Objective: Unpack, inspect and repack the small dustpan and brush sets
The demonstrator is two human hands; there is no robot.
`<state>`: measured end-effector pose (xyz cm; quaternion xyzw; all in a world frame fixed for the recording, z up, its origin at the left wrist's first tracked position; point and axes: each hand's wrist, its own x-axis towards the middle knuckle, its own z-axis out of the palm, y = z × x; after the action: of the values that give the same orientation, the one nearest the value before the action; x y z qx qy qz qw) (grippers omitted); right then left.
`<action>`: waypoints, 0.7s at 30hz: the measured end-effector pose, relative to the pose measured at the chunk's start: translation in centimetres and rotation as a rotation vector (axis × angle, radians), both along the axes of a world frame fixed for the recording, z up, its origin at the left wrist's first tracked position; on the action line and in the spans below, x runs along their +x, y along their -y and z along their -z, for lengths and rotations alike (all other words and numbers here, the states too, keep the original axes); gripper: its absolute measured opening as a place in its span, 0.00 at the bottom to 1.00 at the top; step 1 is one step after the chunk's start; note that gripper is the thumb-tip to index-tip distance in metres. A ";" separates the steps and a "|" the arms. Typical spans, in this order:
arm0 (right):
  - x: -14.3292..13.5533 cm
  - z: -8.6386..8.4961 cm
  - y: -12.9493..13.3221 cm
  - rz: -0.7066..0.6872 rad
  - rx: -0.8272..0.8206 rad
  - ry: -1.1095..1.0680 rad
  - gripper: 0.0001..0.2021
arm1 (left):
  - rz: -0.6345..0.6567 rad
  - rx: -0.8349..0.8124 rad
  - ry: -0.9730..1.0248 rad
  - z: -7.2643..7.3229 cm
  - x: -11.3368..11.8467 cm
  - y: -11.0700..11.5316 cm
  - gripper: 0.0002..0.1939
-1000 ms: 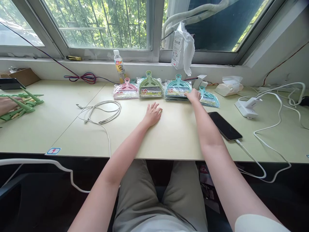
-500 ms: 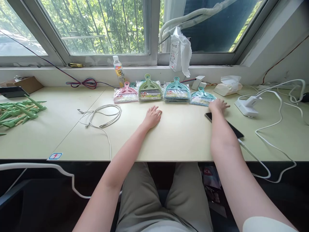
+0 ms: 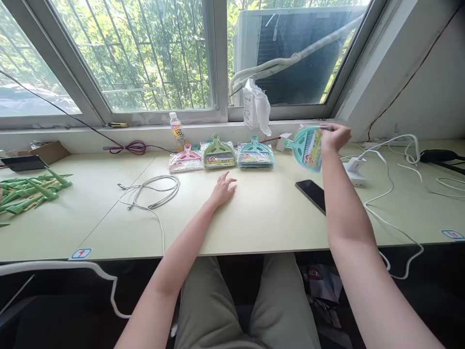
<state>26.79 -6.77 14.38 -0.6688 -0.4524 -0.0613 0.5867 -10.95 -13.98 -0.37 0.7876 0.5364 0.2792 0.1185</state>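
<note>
My right hand (image 3: 336, 137) grips the edge of a wrapped teal dustpan and brush set (image 3: 307, 147), lifted off the table and turned so its handle points left. My left hand (image 3: 222, 190) rests on the tabletop with its fingers apart, holding nothing. Beyond it, along the back, lie a pink dustpan set (image 3: 186, 160), a green dustpan set (image 3: 219, 154) and a stack of teal dustpan sets (image 3: 255, 155), all in clear plastic. A black phone (image 3: 311, 193) lies below the raised set, partly hidden by my right forearm.
A coiled grey cable (image 3: 156, 190) lies on the table (image 3: 261, 223) at left, with green pointed pieces (image 3: 34, 191) further left. A drink bottle (image 3: 177, 132) stands at the back. At right are a white power strip (image 3: 354, 170) and loose white cords.
My right hand has lifted the teal dustpan set from the table and turned it sideways. My left hand stays on the table, fingers more spread. The view has tilted upward.
</note>
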 end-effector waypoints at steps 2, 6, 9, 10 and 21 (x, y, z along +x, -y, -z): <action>-1.4 -1.8 0.3 -0.064 0.142 -0.084 0.12 | 0.053 -0.088 0.191 -0.6 0.0 0.0 0.26; -7.6 -2.1 2.1 -0.396 0.197 -0.291 0.12 | 0.256 -0.382 0.693 -1.9 0.2 0.5 0.40; -13.6 2.0 3.3 -0.594 0.076 -0.535 0.13 | 0.333 -0.467 1.004 -2.4 0.8 0.9 0.41; -15.3 3.8 3.7 -0.645 0.019 -0.615 0.13 | 0.290 -0.446 1.095 -2.5 1.0 0.9 0.40; -20.2 12.8 7.1 -0.736 0.050 0.225 0.10 | -0.121 -0.274 1.245 -2.7 0.4 1.0 0.26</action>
<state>6.55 -13.87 1.55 -0.4363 -0.7220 0.0694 0.5325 -10.52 -14.99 2.29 0.4240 0.4412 0.6197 0.4915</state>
